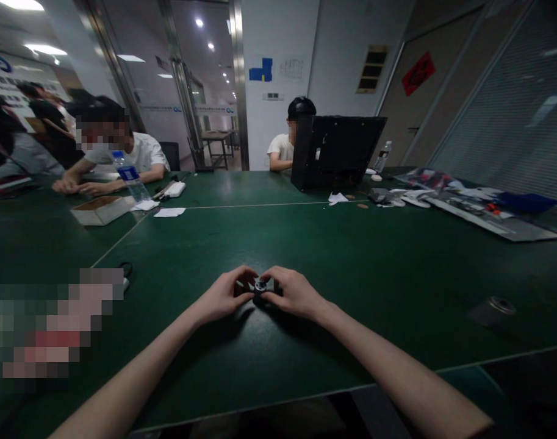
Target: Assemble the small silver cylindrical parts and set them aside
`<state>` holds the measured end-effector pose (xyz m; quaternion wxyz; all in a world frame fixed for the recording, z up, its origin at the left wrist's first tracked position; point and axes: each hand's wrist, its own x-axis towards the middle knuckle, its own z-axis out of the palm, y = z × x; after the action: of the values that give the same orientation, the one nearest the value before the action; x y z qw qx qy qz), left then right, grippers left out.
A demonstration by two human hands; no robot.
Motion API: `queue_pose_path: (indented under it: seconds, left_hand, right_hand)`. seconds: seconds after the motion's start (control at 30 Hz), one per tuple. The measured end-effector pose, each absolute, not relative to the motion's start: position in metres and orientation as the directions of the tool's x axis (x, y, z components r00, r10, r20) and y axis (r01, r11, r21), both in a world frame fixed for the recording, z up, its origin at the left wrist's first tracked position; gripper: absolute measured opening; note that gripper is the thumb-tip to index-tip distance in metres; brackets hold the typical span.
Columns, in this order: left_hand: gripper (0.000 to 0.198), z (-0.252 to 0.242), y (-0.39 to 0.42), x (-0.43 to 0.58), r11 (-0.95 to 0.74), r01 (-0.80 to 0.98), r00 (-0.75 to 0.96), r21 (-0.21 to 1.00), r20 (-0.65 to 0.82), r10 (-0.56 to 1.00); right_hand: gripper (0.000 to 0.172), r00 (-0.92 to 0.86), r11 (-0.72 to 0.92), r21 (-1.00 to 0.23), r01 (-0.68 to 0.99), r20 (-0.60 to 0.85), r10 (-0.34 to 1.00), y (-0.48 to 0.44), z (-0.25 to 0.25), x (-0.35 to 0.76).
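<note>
A small black part with a silver round top point(260, 286) stands on the green table in front of me; its exact kind cannot be made out. From the left, my left hand point(227, 294) closes on it with thumb and fingertips. My right hand point(294, 292) grips the same part from the right, fingers curled over its top and side. The fingertips of both hands nearly meet around it and cover much of its sides.
To the right lies a grey cylinder point(494, 310). Farther back are an open box point(102, 210), a water bottle point(130, 174), a large black case point(346, 146) and a cluttered board point(479, 216). Two people sit across the green table point(205, 238).
</note>
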<state>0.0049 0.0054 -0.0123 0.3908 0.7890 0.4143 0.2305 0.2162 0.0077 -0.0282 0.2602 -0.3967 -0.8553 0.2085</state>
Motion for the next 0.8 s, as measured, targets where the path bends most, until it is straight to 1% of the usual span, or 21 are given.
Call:
queue_pose_path:
  seconds: [0.23,0.4,0.53,0.8]
  left_hand:
    - [0.026,-0.0081,0.0025,0.0058,-0.356,0.478,0.579,0.803,0.017,0.815]
    - [0.028,-0.0083,0.0019,0.0057,-0.346,0.492,0.580,0.799,-0.005,0.815]
    - [0.028,-0.0084,0.0020,0.0053,-0.350,0.489,0.582,0.799,0.000,0.813]
    - [0.029,-0.0101,0.0031,0.0060,-0.327,0.501,0.571,0.801,-0.022,0.820]
  right_hand:
    - [0.031,-0.527,0.569,-0.559,0.604,0.256,0.810,0.0093,-0.0300,0.2157]
    - [0.034,-0.551,0.575,-0.555,0.601,0.233,0.801,0.0091,-0.0281,0.2165]
    - [0.029,-0.586,0.609,-0.565,0.557,0.252,0.770,0.0062,-0.0255,0.2169]
    - [0.021,-0.604,0.639,-0.552,0.535,0.278,0.747,0.0036,-0.0234,0.2165]
